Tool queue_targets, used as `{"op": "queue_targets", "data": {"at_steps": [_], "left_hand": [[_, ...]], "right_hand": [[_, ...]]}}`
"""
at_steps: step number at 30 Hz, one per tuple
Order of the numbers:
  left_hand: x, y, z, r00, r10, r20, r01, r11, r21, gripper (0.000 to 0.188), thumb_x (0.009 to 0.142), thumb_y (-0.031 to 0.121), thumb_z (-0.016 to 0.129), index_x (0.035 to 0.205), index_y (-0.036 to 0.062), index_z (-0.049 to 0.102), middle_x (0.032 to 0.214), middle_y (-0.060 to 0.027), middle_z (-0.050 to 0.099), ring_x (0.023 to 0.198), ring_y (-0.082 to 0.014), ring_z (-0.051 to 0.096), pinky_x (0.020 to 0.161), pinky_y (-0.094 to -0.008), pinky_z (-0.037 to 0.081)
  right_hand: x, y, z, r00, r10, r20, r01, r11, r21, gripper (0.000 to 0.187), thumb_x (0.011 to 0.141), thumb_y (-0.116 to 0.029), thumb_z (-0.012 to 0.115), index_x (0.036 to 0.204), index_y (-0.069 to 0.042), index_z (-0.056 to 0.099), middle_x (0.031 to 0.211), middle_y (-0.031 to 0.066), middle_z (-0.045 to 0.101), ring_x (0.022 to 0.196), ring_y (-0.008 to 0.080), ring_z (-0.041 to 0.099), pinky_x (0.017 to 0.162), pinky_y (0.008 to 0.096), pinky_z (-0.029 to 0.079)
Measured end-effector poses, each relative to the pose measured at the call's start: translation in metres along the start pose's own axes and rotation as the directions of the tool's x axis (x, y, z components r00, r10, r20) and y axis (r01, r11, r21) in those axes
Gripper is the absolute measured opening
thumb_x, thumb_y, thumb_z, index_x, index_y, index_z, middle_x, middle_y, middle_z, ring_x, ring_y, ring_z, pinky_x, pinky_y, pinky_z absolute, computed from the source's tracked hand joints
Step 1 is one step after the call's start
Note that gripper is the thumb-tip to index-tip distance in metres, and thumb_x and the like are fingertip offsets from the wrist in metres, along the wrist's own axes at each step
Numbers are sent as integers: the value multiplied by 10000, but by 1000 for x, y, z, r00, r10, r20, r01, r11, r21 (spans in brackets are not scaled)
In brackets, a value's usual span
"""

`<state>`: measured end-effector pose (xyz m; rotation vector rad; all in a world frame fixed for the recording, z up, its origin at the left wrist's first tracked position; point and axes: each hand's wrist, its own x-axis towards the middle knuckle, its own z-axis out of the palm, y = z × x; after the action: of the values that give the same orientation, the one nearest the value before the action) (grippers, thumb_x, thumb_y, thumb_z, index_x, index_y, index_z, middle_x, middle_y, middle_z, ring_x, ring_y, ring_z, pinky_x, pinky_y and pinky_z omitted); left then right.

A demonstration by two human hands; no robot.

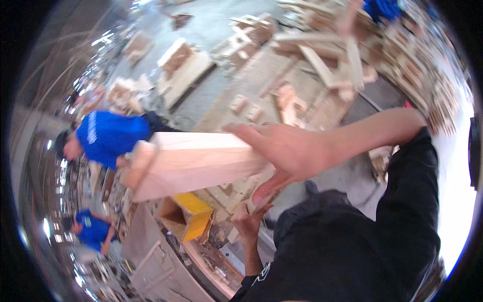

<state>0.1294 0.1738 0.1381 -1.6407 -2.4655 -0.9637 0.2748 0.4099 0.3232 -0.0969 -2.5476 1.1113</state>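
A thick, pale wooden piece (201,161) stretches leftward across the middle of the view, with a blockier part at its far left end. My right hand (292,148) grips its right end. The thumb and one long finger reach along the wood, and the other fingers are hidden. Just below, my left hand (246,221) is closed close to my right thumb. Whatever lies between its fingers is too blurred and covered to make out.
Under the wood stands a yellow-edged box-like part (193,216), beside a brown board surface (151,261). Loose wooden pieces (322,65) lie piled at the top right. A wooden pallet (183,70) stands farther left. Two people in blue shirts (108,136) are at the left.
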Motion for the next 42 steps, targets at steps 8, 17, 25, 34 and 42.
{"op": "queue_targets", "data": {"at_steps": [8, 17, 25, 34, 42], "left_hand": [[-4, -58, 88, 981, 113, 160, -164, 920, 356, 568, 731, 588, 746, 784, 39, 612, 831, -146, 599, 915, -367, 573, 785, -476, 440], [12, -108, 140, 986, 91, 141, -156, 805, 573, 929, 690, 666, 747, 1318, 49, 448, 1382, -202, 454, 1302, -416, 403, 1064, -592, 262], [12, -109, 140, 976, 152, 153, -204, 880, 429, 923, 727, 614, 752, 1372, 37, 433, 1401, -202, 468, 1295, -424, 425, 1070, -626, 258], [10, -105, 142, 957, 188, 220, -263, 881, 394, 936, 735, 528, 791, 1384, -21, 399, 1313, -208, 498, 1231, -431, 453, 1045, -583, 308], [32, -89, 161, 967, 143, 210, -221, 880, 420, 976, 741, 554, 770, 1421, -22, 373, 1355, -229, 480, 1213, -436, 464, 1040, -572, 313]], "right_hand": [[-95, 141, 119, 630, 285, -723, -441, 897, -31, 1176, 443, -398, 908, 1485, -305, 371, 1525, 233, 197, 1420, 485, 130, 1147, 626, 146], [-81, 212, 146, 506, 325, -799, -462, 884, 68, 1361, 379, -455, 920, 1529, -247, 223, 1557, 292, 87, 1434, 500, 106, 1119, 678, 97], [-82, 228, 153, 511, 279, -813, -283, 948, 148, 1381, 381, -412, 925, 1523, -168, 188, 1521, 360, 101, 1409, 521, 166, 1116, 673, 131], [-85, 237, 153, 474, 277, -836, -234, 955, 183, 1301, 361, -416, 925, 1467, -201, 275, 1519, 321, 167, 1398, 524, 202, 1107, 686, 136], [-88, 250, 135, 426, 290, -857, -292, 941, 173, 1322, 369, -394, 926, 1467, -114, 246, 1341, 203, 395, 1283, 411, 364, 1114, 662, 156]]}}
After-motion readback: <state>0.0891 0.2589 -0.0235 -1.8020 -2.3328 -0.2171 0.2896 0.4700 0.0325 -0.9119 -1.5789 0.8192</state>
